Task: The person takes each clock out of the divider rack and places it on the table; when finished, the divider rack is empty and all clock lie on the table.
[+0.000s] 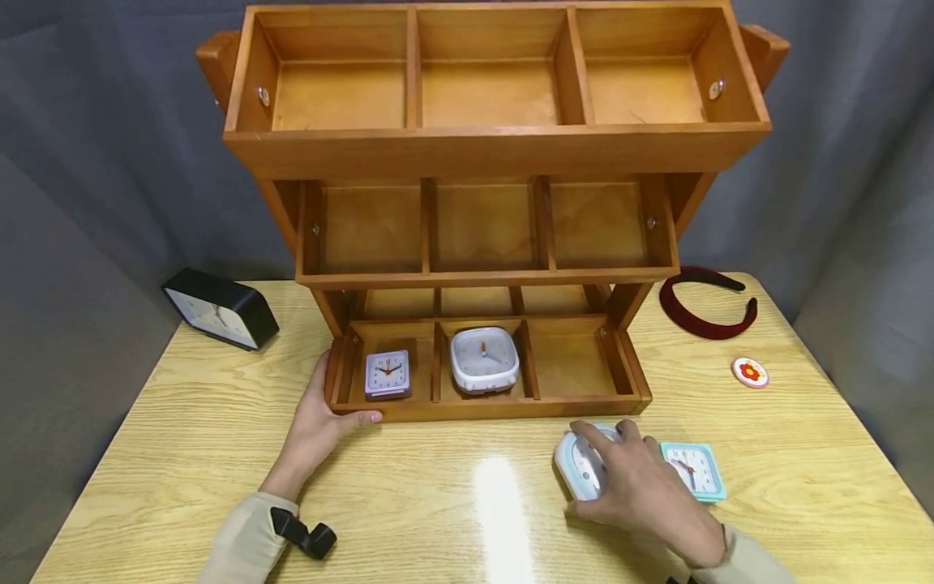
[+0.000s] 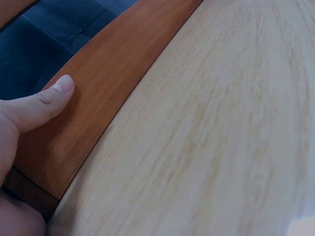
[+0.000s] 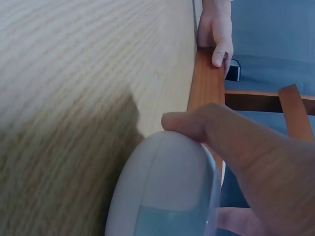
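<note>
My left hand [image 1: 315, 428] holds the front left corner of the bottom tray of a three-tier wooden organizer [image 1: 496, 410], its thumb along the front board and its other fingers round the side. With thumb and fingers, my right hand [image 1: 642, 487] grips a white and light blue alarm clock [image 1: 576, 466] in front of the tray's right part. In the right wrist view the thumb presses on the clock's rounded white edge [image 3: 167, 162]. Inside the tray, a small purple clock [image 1: 387, 375] sits in the left compartment and a rounded white clock [image 1: 485, 361] in the middle one; the right compartment holds nothing.
A turquoise square clock [image 1: 695, 470] lies just right of my right hand. Farther back on the right are a dark red headband [image 1: 700, 324] and a round flower badge [image 1: 750, 372]. A black clock [image 1: 222, 308] stands back left. The organizer's upper tiers [image 1: 496, 150] overhang the tray.
</note>
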`<state>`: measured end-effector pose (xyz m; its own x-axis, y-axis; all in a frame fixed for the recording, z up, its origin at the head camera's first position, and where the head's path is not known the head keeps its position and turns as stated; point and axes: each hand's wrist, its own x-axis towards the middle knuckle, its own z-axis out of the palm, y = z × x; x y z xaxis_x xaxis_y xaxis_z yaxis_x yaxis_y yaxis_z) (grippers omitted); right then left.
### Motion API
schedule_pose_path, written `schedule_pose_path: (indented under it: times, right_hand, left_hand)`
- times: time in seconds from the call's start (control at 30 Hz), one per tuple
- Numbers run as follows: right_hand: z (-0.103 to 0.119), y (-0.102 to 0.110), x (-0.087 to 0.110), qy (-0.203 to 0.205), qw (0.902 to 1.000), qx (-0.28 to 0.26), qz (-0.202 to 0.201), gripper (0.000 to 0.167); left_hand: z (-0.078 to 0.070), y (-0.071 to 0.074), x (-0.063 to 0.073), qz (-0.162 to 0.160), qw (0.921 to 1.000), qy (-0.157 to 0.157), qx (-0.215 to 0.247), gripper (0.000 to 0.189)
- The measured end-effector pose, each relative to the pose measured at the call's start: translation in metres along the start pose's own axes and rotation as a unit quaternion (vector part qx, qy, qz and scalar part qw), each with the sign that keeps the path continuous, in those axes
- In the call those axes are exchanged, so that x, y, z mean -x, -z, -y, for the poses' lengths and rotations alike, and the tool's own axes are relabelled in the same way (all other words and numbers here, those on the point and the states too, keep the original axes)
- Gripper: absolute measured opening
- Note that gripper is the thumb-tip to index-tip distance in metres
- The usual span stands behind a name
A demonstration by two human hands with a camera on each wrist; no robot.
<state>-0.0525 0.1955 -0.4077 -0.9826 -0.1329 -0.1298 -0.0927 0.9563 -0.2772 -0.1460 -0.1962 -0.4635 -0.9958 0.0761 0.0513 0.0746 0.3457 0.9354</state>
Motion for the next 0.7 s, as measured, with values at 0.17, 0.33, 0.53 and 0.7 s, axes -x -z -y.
schedule_pose_path:
  times: [0.17, 0.33, 0.53, 0.7]
  right_hand:
    - [0.0004, -0.0018, -0.0005, -0.004, 1.0, 0.007, -0.002, 0.096]
    - [-0.0002, -0.0031, -0.0001, -0.013, 0.9999, 0.011, 0.003, 0.096]
    - [-0.0011, -0.0032, 0.001, -0.006, 1.0, 0.005, 0.005, 0.099]
    - [-0.001, -0.0023, 0.0042, 0.0, 1.0, 0.003, 0.005, 0.102]
  left_hand:
    - [0.0003, -0.0002, 0.0004, -0.001, 1.0, -0.001, 0.002, 0.12]
    - [0.0008, -0.0004, 0.001, -0.003, 1.0, 0.0, -0.001, 0.12]
    - [0.0009, -0.0004, 0.001, -0.007, 0.9999, 0.0, -0.012, 0.121]
    - [0.0005, -0.0004, 0.0009, -0.006, 0.9999, -0.002, -0.014, 0.121]
